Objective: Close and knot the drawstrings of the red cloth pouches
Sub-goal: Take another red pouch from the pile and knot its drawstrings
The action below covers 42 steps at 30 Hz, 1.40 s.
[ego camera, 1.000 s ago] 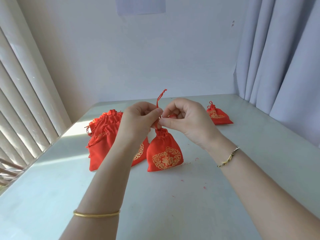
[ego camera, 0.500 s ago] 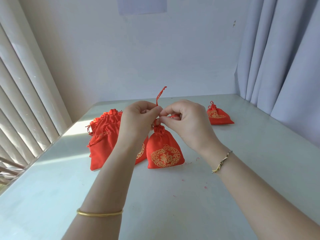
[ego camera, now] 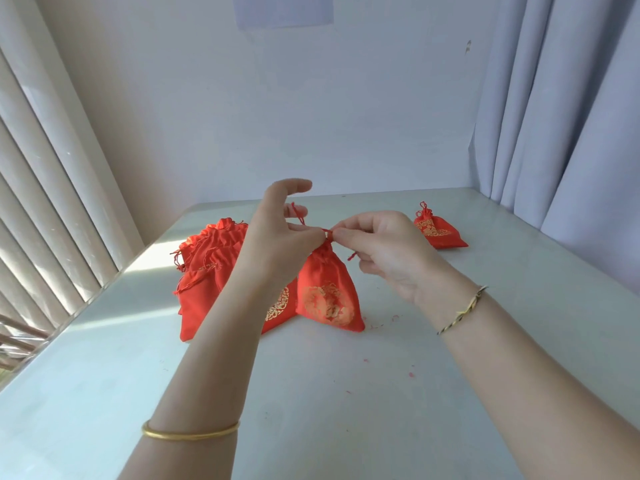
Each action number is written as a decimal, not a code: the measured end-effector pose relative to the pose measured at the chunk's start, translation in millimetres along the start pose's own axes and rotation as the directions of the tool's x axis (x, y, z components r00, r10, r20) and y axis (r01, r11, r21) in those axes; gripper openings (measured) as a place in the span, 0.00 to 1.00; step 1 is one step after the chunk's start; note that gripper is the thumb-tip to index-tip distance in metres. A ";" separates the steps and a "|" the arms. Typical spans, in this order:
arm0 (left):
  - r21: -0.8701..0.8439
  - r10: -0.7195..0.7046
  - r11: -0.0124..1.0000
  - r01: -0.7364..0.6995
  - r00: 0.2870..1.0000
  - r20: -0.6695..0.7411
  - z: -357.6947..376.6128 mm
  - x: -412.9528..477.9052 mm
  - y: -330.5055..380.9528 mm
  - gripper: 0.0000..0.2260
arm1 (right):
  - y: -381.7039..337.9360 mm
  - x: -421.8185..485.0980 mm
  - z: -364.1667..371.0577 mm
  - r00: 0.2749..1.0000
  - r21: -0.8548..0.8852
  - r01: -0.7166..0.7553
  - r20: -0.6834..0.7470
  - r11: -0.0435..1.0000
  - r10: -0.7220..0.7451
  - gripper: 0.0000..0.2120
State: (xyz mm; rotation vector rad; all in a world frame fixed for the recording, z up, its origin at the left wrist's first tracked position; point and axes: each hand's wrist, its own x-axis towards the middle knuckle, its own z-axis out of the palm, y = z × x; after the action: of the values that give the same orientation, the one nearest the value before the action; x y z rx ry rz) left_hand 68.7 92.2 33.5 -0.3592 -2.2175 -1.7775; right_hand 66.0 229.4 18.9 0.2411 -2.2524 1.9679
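Note:
A red cloth pouch (ego camera: 327,292) with a gold print stands on the table, its neck gathered tight. My left hand (ego camera: 277,237) pinches the drawstring (ego camera: 299,213) at the neck with thumb and a finger, its forefinger lifted and curved above. My right hand (ego camera: 384,251) pinches the other side of the string at the neck, and a short red cord end sticks out below its fingers. A heap of several open red pouches (ego camera: 207,268) lies to the left, partly behind my left forearm. One tied pouch (ego camera: 438,230) lies at the far right.
The pale table (ego camera: 329,393) carries small red thread scraps near the pouch. Vertical blinds (ego camera: 45,202) run along the left edge, a grey curtain (ego camera: 568,116) hangs at the right, and a wall closes the far side.
The upright cord end has come down and now loops by my left fingers. My left forefinger has lifted. My right hand has shifted slightly right, pulling its cord sideways.

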 end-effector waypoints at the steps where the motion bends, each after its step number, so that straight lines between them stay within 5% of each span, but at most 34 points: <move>1: 0.019 0.017 1.000 -0.017 1.000 -0.003 0.4 -0.5 -0.4 0.23 | 1.5 1.3 0.0 0.995 0.132 -0.094 0.044 0.987 0.089 0.06; 7: 0.166 0.130 0.977 -0.136 0.991 0.043 0.3 0.6 -4.0 0.13 | 9.6 7.8 -1.2 0.885 0.562 -0.466 0.291 0.683 0.365 0.11; 17: 0.434 0.207 0.876 -0.212 0.977 0.059 -0.2 3.3 -5.7 0.03 | 11.1 7.9 -0.9 0.865 0.651 -0.495 0.304 0.575 0.400 0.13; 34: 0.582 0.246 0.786 -0.210 0.969 0.018 6.8 4.2 -10.1 0.07 | 9.5 7.1 -0.4 0.949 0.519 -0.316 0.156 0.794 0.275 0.07; 38: 0.510 0.222 0.843 -0.171 0.974 -0.039 5.0 5.7 -11.0 0.05 | 10.6 9.5 -8.0 0.971 0.457 -0.235 0.069 0.858 0.229 0.07; 42: 0.302 0.020 0.952 -0.036 0.998 0.055 4.2 4.6 -8.4 0.05 | 15.0 12.0 -15.1 0.993 0.303 -0.054 -0.084 0.951 0.083 0.11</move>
State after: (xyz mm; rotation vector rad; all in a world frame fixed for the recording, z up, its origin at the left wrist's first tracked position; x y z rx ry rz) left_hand 61.2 94.6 26.7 -0.3693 -2.4592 -1.3954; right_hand 51.1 246.0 9.0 0.0973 -1.9213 2.3025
